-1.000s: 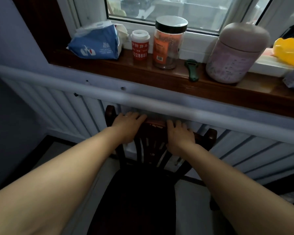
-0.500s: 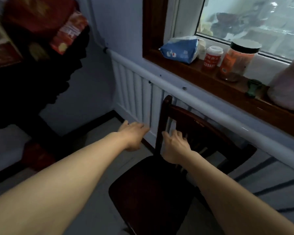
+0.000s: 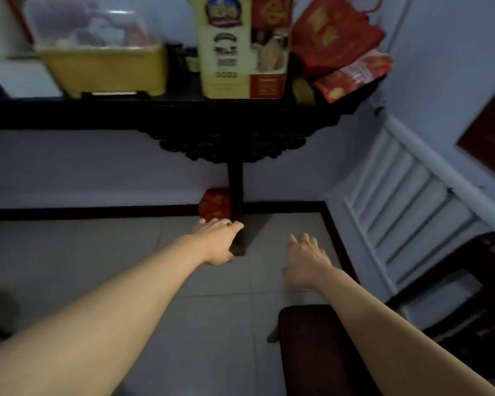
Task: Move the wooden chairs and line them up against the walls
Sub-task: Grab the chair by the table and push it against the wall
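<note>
Yellow tub (image 3: 103,71) on dark shelf (image 3: 166,112) holds blurred, lidded contents.

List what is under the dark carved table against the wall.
Under the dark carved table stands its leg, with a red package on the floor beside it. The left hand covers part of the leg's foot.

Print on yellow box (image 3: 226,50) and red bags (image 3: 335,35) seemingly illegible.

Dark brown chair (image 3: 320,347); grey tile floor (image 3: 97,252); white ribbed radiator (image 3: 406,207).
</note>
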Motion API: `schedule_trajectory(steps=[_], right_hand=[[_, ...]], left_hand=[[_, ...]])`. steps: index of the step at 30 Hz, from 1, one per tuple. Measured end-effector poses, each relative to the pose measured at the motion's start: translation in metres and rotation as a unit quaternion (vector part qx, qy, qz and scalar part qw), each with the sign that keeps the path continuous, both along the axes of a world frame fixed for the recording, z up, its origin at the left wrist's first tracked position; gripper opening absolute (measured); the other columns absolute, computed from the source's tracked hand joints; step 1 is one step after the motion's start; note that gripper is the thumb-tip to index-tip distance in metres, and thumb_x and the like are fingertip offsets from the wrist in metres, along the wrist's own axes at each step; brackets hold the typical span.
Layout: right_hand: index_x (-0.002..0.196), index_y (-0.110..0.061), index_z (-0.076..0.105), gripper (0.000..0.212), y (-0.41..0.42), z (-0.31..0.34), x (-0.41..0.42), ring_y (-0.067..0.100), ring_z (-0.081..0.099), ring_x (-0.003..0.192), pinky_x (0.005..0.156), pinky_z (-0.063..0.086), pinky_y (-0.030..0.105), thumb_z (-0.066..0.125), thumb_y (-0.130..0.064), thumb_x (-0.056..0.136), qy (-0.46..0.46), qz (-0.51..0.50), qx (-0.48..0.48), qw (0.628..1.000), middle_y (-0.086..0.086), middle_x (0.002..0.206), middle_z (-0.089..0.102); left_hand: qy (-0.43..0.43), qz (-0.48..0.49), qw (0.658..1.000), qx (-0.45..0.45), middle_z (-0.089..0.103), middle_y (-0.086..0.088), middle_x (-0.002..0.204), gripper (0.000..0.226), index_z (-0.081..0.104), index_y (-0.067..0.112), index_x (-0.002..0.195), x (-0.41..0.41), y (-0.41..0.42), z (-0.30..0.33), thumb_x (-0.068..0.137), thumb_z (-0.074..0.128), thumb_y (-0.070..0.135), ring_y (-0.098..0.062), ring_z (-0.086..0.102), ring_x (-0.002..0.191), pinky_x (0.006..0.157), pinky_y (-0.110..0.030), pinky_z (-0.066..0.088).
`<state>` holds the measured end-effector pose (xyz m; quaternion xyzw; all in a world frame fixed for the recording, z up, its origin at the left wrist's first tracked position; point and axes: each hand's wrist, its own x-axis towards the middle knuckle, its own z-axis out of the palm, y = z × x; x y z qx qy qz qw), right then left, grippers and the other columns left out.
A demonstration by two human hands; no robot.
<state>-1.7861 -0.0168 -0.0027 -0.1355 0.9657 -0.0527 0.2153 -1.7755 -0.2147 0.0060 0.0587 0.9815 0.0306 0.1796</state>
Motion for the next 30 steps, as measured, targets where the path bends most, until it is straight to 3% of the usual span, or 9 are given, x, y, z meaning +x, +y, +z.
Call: schedule_trajectory(steps=[15,24,30], right_hand=[[0.142,-0.013,0.028,0.067,-0.253,-0.002,0.034,0.032,0.036,0.125,0.1,0.039,0.042,0.061,-0.026,0.085,-0.002,0.205,0.005,0.979,0.014,0.138,0.034],[0.14,-0.012,0.029,0.064,-0.37,0.0,0.048,0.033,0.034,0.128,0.104,0.038,0.044,0.061,-0.023,0.085,-0.012,0.33,0.0,0.944,0.016,0.141,0.031],[0.145,-0.011,0.022,0.069,-0.45,-0.003,0.043,0.034,0.031,0.132,0.107,0.036,0.043,0.059,-0.023,0.087,-0.013,0.428,-0.009,0.904,0.018,0.146,0.027]], left_hand=[[-0.008,0.238,0.971,0.001,0.036,-0.006,0.149,0.072,0.024,0.024,0.143,0.112,-0.245,-0.018,0.083,0.062,0.034,-0.027,0.035,0.136,0.109,-0.043,0.028],[-0.04,0.364,0.93,0.03,0.031,-0.01,0.151,0.076,0.014,0.023,0.148,0.18,-0.34,-0.008,0.087,0.059,0.034,-0.032,0.038,0.133,0.107,-0.045,0.034],[-0.038,0.466,0.883,0.045,0.032,-0.011,0.149,0.078,0.014,0.021,0.148,0.21,-0.381,-0.005,0.085,0.059,0.033,-0.031,0.038,0.133,0.107,-0.045,0.036]])
